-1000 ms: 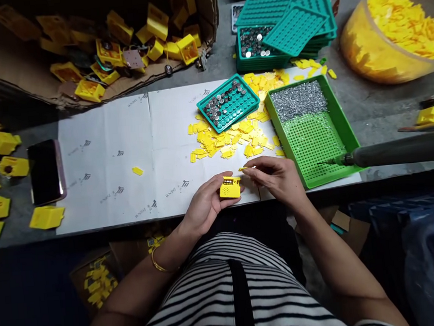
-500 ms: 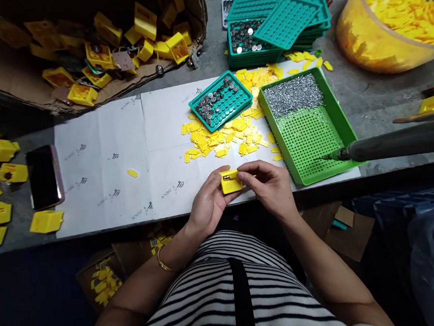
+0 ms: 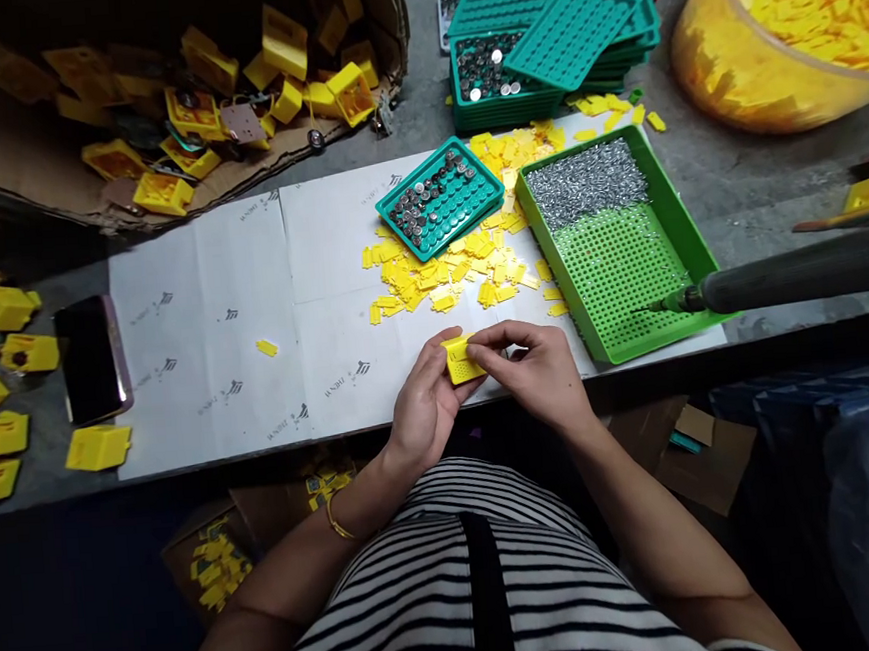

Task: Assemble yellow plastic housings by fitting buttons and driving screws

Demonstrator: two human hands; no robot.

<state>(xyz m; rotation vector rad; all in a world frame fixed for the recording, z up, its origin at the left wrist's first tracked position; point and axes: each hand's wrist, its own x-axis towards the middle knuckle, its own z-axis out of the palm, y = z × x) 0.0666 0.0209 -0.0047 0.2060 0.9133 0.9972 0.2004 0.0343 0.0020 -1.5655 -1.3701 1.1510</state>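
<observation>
A small yellow plastic box (image 3: 461, 357) is held at the table's front edge, over white paper (image 3: 252, 300). My left hand (image 3: 426, 402) grips the box from the left and below. My right hand (image 3: 535, 368) is closed over the box's right side, fingers pressed on its top. Whether the thin yellow piece is still under those fingers is hidden. Just beyond lies a heap of small yellow pieces (image 3: 445, 269), and behind it a teal tray (image 3: 440, 197) with button cells.
A green tray (image 3: 615, 241) of screws sits at right, with a dark powered screwdriver (image 3: 792, 277) lying across its near corner. Stacked teal trays (image 3: 547, 36), a tub of yellow pieces (image 3: 787, 27), a cardboard box of yellow housings (image 3: 182, 85), a phone (image 3: 91, 358) at left.
My right hand, which held a thin yellow piece apart from the box, has come left onto the box and now covers its right side. Both hands stay at the front edge.
</observation>
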